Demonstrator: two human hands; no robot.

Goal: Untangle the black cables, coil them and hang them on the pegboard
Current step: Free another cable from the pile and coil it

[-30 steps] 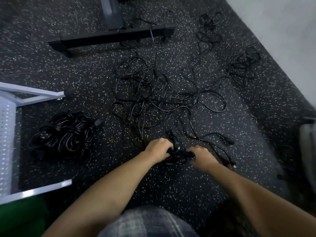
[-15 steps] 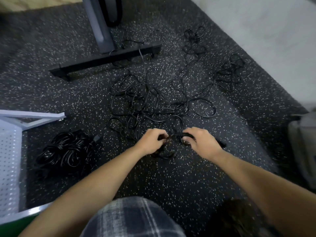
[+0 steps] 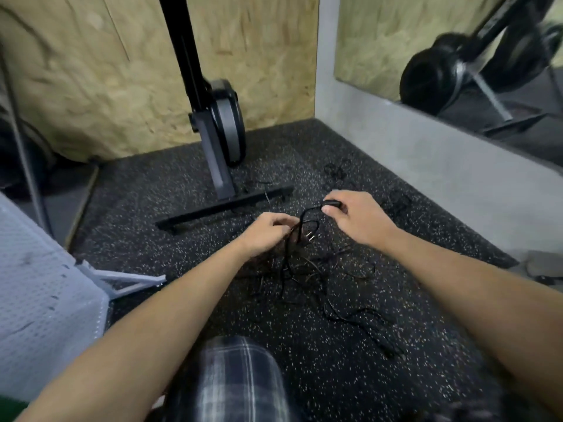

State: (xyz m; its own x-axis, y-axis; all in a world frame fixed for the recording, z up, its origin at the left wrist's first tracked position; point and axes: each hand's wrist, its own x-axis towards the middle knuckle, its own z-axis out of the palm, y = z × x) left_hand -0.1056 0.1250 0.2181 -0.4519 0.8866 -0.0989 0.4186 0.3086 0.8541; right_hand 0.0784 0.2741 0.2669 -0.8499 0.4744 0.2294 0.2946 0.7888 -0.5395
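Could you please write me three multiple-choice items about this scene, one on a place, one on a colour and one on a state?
1. Where is the white pegboard?
A) at the person's left
B) at the person's right
C) on the far wall

2. What colour is the floor?
A) plain grey
B) black with pale speckles
C) green

3. What is the right hand doing?
A) lying flat on the floor
B) pinching a black cable by its end
C) hanging open

Answers: 1 A, it fills the view's left edge; 2 B, speckles show all across it; 3 B, thumb and fingers close on the cable's end.
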